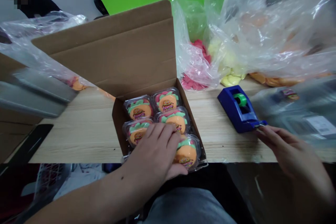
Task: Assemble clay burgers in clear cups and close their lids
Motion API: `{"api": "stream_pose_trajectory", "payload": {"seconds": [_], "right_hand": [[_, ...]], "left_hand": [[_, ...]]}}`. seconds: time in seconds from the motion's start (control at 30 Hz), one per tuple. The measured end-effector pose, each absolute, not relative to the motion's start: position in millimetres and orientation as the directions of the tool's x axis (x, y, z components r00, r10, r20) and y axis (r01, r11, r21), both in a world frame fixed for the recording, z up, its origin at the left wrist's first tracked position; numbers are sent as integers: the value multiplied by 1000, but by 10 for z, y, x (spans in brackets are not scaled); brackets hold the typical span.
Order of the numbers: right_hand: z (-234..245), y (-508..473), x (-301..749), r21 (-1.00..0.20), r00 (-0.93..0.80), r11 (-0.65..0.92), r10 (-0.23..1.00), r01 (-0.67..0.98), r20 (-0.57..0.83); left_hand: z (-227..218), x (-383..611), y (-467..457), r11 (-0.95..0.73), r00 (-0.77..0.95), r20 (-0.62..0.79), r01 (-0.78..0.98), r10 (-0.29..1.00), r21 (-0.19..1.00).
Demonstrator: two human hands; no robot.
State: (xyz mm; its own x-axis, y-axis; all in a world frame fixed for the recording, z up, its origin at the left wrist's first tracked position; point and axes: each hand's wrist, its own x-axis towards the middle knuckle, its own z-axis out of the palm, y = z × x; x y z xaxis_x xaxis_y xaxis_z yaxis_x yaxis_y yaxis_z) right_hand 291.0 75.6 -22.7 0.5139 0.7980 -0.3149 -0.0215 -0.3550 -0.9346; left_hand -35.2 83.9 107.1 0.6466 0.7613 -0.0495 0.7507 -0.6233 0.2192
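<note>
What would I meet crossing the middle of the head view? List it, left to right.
Blurred translucent plastic → open cardboard box holding clear packs → blue tape dispenser → right hand.

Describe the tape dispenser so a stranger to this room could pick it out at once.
On the pale wooden tabletop, find the open cardboard box, then look to its right. There sits the tape dispenser, with the person's right hand at its near end. Unlike the clear plastic containers beside it, it is solid dark blue, with a bright green ring inside.
</note>
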Motion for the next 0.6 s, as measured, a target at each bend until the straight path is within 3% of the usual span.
{"api": "stream_pose_trajectory", "payload": {"seconds": [0.17,0.3,0.43,0.6], "right_hand": [[-193,764,2870,-937,492,-326,799,-127,-345],[-182,768,2848,-935,505,-309,787,-174,-354],[-182,780,2837,-934,528,-300,770,-196,-358],[-147,798,2816,-929,538,-298,758,-218,-370]], "left_hand": [[1113,-404,851,-288,504,-240,755,830,589],[1254,-441,961,173,375,-381,482,845,859],[1359,-462,1052,373,363,-452,269,815,888],[1384,-504,1059,361,328,-454,306,829,881]]}}
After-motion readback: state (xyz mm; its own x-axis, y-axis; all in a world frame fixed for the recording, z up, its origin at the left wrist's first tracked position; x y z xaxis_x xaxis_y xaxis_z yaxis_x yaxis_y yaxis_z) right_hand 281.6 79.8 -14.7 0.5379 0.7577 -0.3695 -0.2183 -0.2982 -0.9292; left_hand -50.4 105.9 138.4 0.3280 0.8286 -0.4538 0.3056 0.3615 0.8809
